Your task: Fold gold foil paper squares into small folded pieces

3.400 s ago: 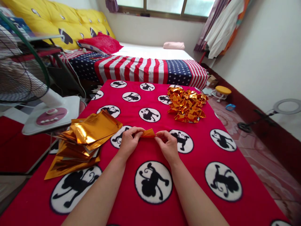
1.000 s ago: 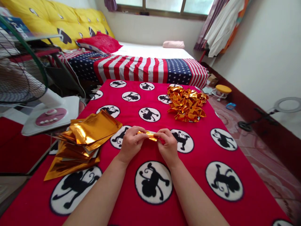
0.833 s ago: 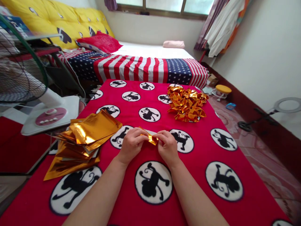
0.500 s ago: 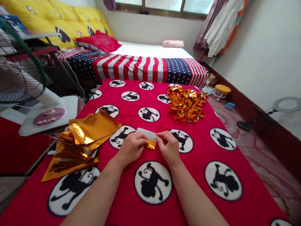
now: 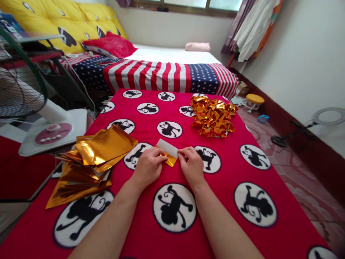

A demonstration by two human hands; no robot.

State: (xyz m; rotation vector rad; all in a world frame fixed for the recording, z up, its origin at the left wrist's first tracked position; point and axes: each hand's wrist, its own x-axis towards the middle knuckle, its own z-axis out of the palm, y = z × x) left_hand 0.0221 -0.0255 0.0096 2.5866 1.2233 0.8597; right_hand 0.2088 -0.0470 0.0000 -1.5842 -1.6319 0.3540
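Observation:
A small sheet of gold foil paper (image 5: 170,160), its pale back showing along the far part and a gold fold along the near part, lies between my hands. My left hand (image 5: 150,163) pinches its left side with thumb and forefinger. At the right edge, the closed fingertips of my right hand (image 5: 192,163) grip the same sheet. To the left sits an uneven stack of flat gold foil sheets (image 5: 106,145). Farther off on the right, a heap of folded gold foil pieces (image 5: 214,117) rests on the red cloth (image 5: 212,201).
A white fan base (image 5: 58,131) stands close by the cloth's left edge. Beyond the far edge is a bed with a striped, starred cover (image 5: 151,77). On the floor at right are a yellow stool (image 5: 254,98) and a ring-shaped stand (image 5: 329,117).
The sheet has turned and now lies slanted, with more of its pale back showing. Both hands have stayed on it, and the view has shifted slightly.

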